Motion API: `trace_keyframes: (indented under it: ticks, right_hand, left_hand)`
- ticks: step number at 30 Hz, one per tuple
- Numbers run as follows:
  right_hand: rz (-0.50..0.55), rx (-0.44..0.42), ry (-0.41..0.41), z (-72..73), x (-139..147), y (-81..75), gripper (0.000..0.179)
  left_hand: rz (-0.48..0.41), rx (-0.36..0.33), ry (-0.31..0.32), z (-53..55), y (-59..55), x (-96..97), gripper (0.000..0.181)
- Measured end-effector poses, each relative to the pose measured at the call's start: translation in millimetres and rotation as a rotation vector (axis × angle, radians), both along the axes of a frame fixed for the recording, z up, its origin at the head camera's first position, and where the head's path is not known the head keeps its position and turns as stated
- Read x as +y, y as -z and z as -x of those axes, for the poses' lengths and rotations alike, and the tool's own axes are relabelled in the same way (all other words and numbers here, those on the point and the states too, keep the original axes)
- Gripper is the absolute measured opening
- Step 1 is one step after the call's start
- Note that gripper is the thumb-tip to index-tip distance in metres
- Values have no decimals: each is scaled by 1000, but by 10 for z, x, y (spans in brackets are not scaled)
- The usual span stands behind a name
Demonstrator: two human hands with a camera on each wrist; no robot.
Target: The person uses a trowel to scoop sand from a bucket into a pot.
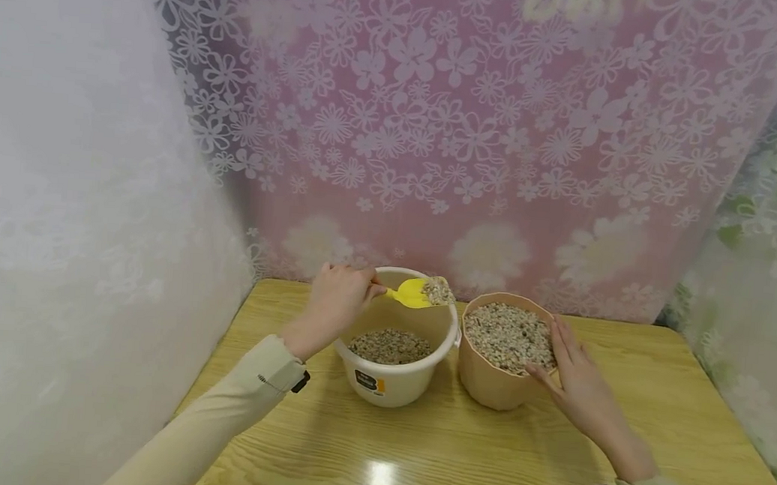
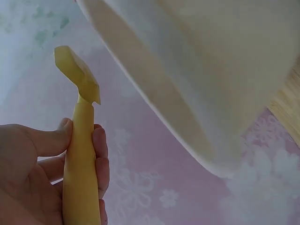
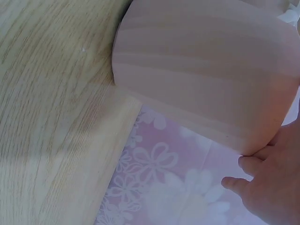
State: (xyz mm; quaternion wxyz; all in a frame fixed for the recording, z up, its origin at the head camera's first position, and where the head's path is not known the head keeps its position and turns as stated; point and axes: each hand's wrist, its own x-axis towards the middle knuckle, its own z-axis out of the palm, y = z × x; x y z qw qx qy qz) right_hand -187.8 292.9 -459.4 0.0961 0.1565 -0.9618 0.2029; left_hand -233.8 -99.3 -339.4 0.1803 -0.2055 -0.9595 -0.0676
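My left hand [image 1: 342, 297] grips the handle of a small yellow scoop [image 1: 412, 294], its thumb and fingers wrapped around it in the left wrist view [image 2: 82, 164]. Pale grainy mix [image 1: 437, 291] lies on the scoop's blade, above the rim of a white bucket [image 1: 388, 387]. Lower down inside that bucket is more of the grain [image 1: 391, 346]. To its right stands a peach-coloured faceted pot [image 1: 496, 389], filled nearly to the brim with the same mix [image 1: 509, 335]. My right hand [image 1: 581, 387] rests on the pot's right rim and side with its fingers extended.
Both containers stand side by side on a wood-grain table [image 1: 468, 458]. A pink floral curtain [image 1: 435, 163] hangs behind the table's back edge. Pale sheets [image 1: 93, 214] close in the left side, and a flowered one [image 1: 763, 299] the right.
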Motion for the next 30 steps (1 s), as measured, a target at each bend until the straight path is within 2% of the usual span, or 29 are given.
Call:
trace_keyframes:
  ticks: [6,10,14,18,21,25,28,30]
  right_hand:
    - [-20,3,1,1,19,13,95]
    - [-20,4,10,-9,13,16,99]
    - [-11,-1,22,-22,8,20,100]
    - [-18,19,33,-30,2,30,102]
    - [-9,46,44,-43,-2,46,103]
    - [15,67,55,-56,-6,70,103]
    - [23,73,56,-61,-8,80,104]
    - [29,66,57,-68,-7,81,104]
  left_hand:
    - [61,19,63,38,-68,362,27]
    - [74,-26,98,77,-133,608,28]
    - [125,-78,95,138,-159,858,29]
    - [226,-115,100,197,-114,1070,19]
    - [286,-113,118,233,-56,1209,13]
    - [342,-126,123,280,7,1396,21]
    - [387,-173,97,322,20,1553,27]
    - [407,-201,78,357,18,1662,37]
